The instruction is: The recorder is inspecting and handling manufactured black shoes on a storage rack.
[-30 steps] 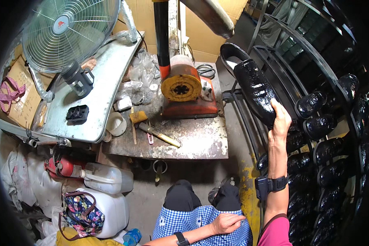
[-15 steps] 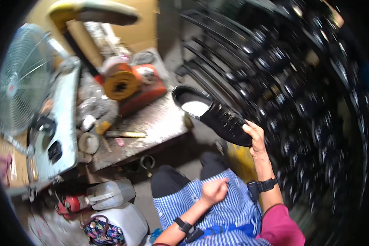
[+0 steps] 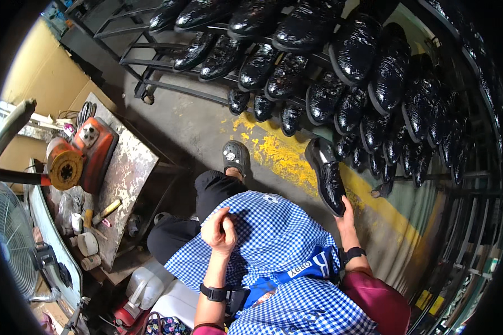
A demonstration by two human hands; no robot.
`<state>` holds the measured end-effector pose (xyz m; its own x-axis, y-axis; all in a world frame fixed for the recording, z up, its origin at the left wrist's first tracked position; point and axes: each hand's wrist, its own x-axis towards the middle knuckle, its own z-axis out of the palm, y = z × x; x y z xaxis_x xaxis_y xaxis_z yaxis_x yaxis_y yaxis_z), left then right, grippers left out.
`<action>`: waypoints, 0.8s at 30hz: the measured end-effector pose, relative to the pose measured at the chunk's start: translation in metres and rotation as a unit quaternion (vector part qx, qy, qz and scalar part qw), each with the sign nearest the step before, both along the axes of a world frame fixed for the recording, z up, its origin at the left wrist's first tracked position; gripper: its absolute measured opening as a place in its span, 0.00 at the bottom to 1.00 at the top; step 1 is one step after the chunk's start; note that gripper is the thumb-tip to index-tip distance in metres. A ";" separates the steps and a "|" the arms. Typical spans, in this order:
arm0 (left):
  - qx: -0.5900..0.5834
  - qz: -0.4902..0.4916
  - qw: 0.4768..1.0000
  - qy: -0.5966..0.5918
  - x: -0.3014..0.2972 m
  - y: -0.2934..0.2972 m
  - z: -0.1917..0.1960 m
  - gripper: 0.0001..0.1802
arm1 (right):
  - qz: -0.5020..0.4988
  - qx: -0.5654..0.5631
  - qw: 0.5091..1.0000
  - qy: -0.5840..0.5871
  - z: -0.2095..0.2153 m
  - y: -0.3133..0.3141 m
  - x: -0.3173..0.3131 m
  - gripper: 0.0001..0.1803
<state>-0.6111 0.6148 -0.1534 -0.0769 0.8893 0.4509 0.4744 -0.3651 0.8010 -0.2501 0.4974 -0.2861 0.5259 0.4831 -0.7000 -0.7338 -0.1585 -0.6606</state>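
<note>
My right hand (image 3: pixel 346 218) grips a glossy black shoe (image 3: pixel 331 187) by its toe end, thumb on top. The shoe's open heel end points up and away, and its pale lining shows inside. It hangs over the yellow floor strip, close to the racked shoes. Above the blue-and-white checked apron (image 3: pixel 257 223) on my lap, my left hand (image 3: pixel 220 231) is curled closed, with no object visible in it. Both wrists wear dark bands.
Rows of shiny black shoes (image 3: pixel 349 53) fill a metal rack (image 3: pixel 145 62) ahead and right. At left, a scuffed worktable (image 3: pixel 129 167) bears an orange machine (image 3: pixel 98 153), tape rolls and a yellow-handled tool (image 3: pixel 107 211). A fan (image 3: pixel 14 234) stands at far left.
My view has swung right, toward the rack. The shoe has moved away from the worktable to beside the racked shoes, still in my right hand. My left hand has risen from my lap, still curled.
</note>
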 end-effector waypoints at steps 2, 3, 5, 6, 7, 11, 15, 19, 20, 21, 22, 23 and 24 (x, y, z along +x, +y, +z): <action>0.001 -0.006 1.000 0.007 0.007 0.001 0.003 0.09 | -0.040 0.029 0.998 0.043 -0.022 0.016 0.007 0.20; -0.002 -0.007 1.000 0.013 0.010 0.002 0.007 0.10 | -0.050 0.051 0.997 0.041 -0.036 0.029 0.011 0.20; -0.002 -0.012 0.999 0.034 0.013 0.004 0.010 0.11 | -0.074 0.090 0.992 0.052 -0.053 0.061 0.019 0.20; -0.013 -0.012 0.999 0.030 0.013 0.004 0.011 0.11 | -0.084 0.109 0.988 0.068 -0.062 0.083 0.020 0.19; -0.007 -0.010 0.999 0.045 0.014 0.004 0.013 0.11 | -0.084 0.144 0.984 0.068 -0.066 0.106 0.020 0.18; -0.004 -0.016 0.998 0.061 0.023 0.008 0.015 0.12 | 0.016 0.054 0.996 0.062 -0.091 0.184 0.029 0.34; 0.013 -0.022 0.997 0.070 0.035 0.018 0.017 0.12 | 0.151 -0.155 0.976 -0.001 -0.126 0.208 0.045 0.50; 0.007 -0.025 0.992 0.124 0.031 0.020 0.021 0.11 | -0.034 -0.193 0.980 -0.029 -0.116 0.209 0.028 0.52; 0.011 -0.029 0.991 0.132 0.031 0.020 0.020 0.11 | -0.088 -0.185 0.978 -0.031 -0.114 0.205 0.040 0.52; 0.023 -0.038 0.991 0.130 0.031 0.022 0.020 0.11 | -0.145 -0.178 0.973 -0.035 -0.114 0.197 0.055 0.53; 0.026 -0.039 0.989 0.143 0.032 0.022 0.020 0.11 | -0.147 -0.180 0.972 -0.036 -0.117 0.193 0.066 0.53; 0.015 -0.047 0.988 0.143 0.031 0.022 0.022 0.10 | -0.180 -0.194 0.963 -0.053 -0.119 0.190 0.076 0.53; 0.004 -0.053 0.988 0.144 0.030 0.022 0.023 0.10 | -0.211 -0.208 0.953 -0.071 -0.121 0.188 0.087 0.54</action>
<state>-0.5814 0.6369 -0.1302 0.1492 0.8814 0.4481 0.6408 -0.4314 0.6351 -0.1629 0.6856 -0.4069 0.7149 -0.0944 -0.6928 -0.6986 -0.1388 -0.7020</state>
